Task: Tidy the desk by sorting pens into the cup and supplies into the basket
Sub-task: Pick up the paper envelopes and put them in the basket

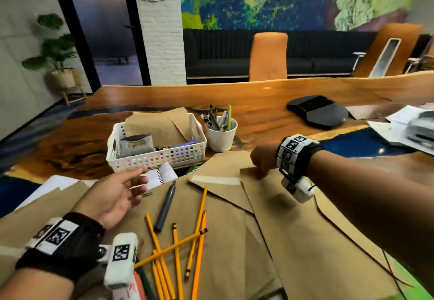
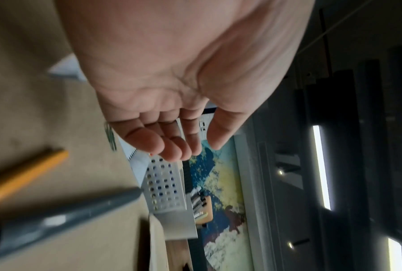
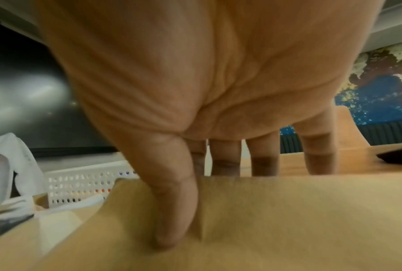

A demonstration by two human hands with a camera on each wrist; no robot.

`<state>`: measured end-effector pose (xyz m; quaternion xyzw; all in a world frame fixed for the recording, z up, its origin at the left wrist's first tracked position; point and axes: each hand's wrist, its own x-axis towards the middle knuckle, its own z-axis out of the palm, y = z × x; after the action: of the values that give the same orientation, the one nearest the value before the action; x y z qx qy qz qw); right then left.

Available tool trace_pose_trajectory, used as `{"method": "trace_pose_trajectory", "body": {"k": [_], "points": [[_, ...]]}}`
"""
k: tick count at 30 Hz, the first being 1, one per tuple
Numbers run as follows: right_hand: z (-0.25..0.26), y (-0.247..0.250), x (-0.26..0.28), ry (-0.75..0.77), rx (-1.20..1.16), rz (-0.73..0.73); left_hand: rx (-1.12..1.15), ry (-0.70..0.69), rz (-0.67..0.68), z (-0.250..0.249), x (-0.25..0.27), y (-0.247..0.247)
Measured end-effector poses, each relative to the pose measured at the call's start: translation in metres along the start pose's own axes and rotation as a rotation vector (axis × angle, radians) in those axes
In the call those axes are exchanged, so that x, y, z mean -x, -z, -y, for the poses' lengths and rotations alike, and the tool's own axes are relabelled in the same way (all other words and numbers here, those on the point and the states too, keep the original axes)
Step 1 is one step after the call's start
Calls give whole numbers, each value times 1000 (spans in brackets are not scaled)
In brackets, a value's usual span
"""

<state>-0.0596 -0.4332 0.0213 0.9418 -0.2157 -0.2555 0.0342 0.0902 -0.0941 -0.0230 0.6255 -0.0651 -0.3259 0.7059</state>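
Right hand (image 1: 263,159): pinches brown envelope (image 1: 288,196) edge | Left hand (image 1: 115,196): open, empty | Envelope: on counter, just right of basket (image 1: 155,158); right grip nearer, basket lies left-forward.

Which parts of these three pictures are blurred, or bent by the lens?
Head view: the far desk edge curves from the wide lens, and the papers at far right are smeared. Left wrist view: the dark marker and a yellow pencil are soft; the open left hand is sharper. Right wrist view: the brown envelope the right hand pinches is blurred.
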Motion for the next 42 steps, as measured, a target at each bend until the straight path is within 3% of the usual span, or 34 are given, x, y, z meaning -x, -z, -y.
{"method": "trace_pose_trajectory", "body": {"k": [3, 8, 11, 15, 20, 23, 26, 30, 34, 39, 42], "points": [[7, 25, 6, 72, -38, -149, -61, 12, 94, 4, 7, -29], [41, 79, 23, 252, -147, -529, -101, -44, 254, 4, 23, -79], [69, 106, 32, 337, -196, -640, -85, -69, 339, 3, 27, -106], [98, 123, 35, 407, -179, -692, -76, -114, 167, 3, 15, -117], [99, 122, 25, 171, -291, -941, 125, -174, -20, -20, -5, -90], [81, 117, 19, -37, -530, -878, 217, -245, -65, -42, -15, -65], [66, 107, 8, 28, -922, -614, 210, -269, -59, -60, -24, -40], [62, 91, 0, 125, -1127, -405, 141, -266, 17, -76, -30, -22], [66, 87, -8, 226, -1210, -428, 109, -248, -23, -83, -42, -9], [82, 98, -21, 302, -1339, -480, -257, -173, -119, -92, -60, 12], [89, 107, -39, 311, -1419, -506, -307, -186, -147, -117, -69, 20]]}}
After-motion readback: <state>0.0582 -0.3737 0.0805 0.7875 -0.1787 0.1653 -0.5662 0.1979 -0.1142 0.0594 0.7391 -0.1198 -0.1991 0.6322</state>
